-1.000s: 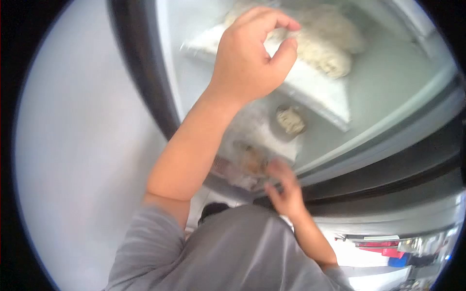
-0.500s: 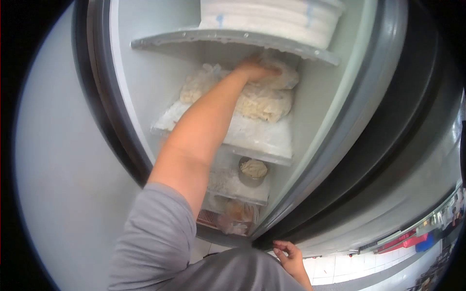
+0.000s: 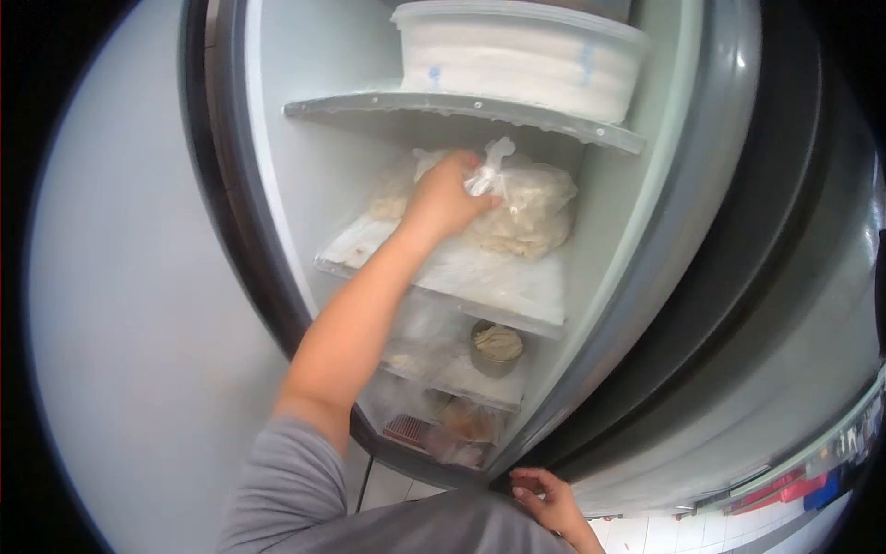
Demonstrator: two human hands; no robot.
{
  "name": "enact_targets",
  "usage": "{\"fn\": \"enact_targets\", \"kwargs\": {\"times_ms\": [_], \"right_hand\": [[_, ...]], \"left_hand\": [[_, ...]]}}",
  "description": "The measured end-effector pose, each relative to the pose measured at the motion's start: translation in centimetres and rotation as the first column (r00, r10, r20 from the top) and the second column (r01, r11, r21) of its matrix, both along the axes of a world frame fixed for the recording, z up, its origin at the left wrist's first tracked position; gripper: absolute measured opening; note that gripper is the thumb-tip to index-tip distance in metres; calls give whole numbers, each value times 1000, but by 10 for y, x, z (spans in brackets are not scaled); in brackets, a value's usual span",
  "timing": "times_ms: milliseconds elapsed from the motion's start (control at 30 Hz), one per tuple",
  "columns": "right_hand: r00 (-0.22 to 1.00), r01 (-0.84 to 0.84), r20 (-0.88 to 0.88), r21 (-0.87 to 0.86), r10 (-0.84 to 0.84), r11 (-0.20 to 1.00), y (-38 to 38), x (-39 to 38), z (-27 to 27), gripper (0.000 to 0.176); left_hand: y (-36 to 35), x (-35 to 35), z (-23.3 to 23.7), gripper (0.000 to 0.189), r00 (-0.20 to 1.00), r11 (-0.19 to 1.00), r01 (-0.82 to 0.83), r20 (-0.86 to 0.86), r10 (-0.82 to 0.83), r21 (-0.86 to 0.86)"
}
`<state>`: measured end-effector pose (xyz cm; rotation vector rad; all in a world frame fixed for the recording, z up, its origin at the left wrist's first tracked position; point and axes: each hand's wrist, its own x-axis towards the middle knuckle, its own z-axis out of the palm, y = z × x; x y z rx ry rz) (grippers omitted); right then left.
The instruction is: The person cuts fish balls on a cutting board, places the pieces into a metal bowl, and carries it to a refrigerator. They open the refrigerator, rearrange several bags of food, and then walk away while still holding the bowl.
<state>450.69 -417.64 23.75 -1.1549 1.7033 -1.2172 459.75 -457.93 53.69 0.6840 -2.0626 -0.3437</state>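
My left hand (image 3: 448, 198) reaches into an upright freezer and is closed on the gathered, knotted neck of a clear plastic bag (image 3: 531, 208) of pale, lumpy food. This bag sits on the right part of a frosty shelf (image 3: 498, 282). A second bag of pale food (image 3: 392, 189) lies to the left, partly hidden behind my hand. My right hand (image 3: 546, 503) is low beside the freezer's lower edge, its fingers loosely bent and apart from the thumb, with nothing visible in it.
A white lidded tub (image 3: 517, 55) stands on the upper shelf (image 3: 461, 104). Below are a round container of pale food (image 3: 498, 351) and several bags (image 3: 471, 425). The freezer's door (image 3: 683, 305) stands open on the right, and a grey panel (image 3: 138, 305) rises on the left.
My left hand has shifted from the back of the shelf toward the left and front, and now grips the bag's knotted neck. The view has moved slightly; my right hand stays low.
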Motion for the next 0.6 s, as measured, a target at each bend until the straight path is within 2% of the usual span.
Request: {"fn": "enact_targets", "kwargs": {"times_ms": [100, 133, 167, 200, 267, 300, 367, 400, 433, 467, 500, 533, 600], "right_hand": [[990, -136, 23, -42, 137, 990, -27, 5, 10, 45], [985, -149, 64, -143, 160, 978, 1, 43, 16, 50], [978, -152, 104, -242, 182, 958, 4, 65, 25, 57], [975, -163, 112, -233, 193, 959, -24, 62, 40, 57], [797, -145, 490, -410, 352, 900, -84, 44, 65, 66], [790, -147, 504, -398, 349, 906, -102, 36, 61, 66], [720, -220, 516, -465, 464, 858, -118, 34, 41, 74], [861, -455, -41, -503, 506, 735, -86, 55, 24, 77], [858, -454, -20, -496, 513, 740, -96, 53, 15, 77], [801, -342, 380, -343, 462, 875, -106, 53, 8, 74], [644, -286, 708, -128, 290, 950, -116, 55, 3, 72], [521, -304, 818, -91, 245, 948, -136, 56, 25, 63], [474, -316, 850, -79, 230, 945, -160, 63, 17, 61]], "left_hand": [[50, 50, -40, 51, 962, 998, 1, -272, 17, 67], [109, 98, -61, 47, 938, 996, 11, -347, 23, 94], [141, 128, -82, 45, 902, 992, 68, -432, -16, 106], [142, 129, -103, 43, 856, 985, 129, -514, -52, 115], [141, 122, -140, 40, 856, 984, 63, -516, 34, 169], [140, 124, -164, 39, 849, 993, 75, -529, -13, 96], [162, 142, -198, 35, 868, 997, 73, -491, -79, -32], [213, 188, -204, 31, 892, 994, 61, -442, -94, -88], [216, 184, -217, 31, 899, 996, 55, -431, -80, -70], [216, 176, -232, 31, 837, 975, 102, -547, 23, 198], [209, 169, -245, 30, 764, 881, 176, -626, 159, 439], [195, 166, -259, 30, 763, 844, 181, -613, 204, 506], [180, 172, -277, 31, 780, 850, 105, -573, 251, 516]]}}
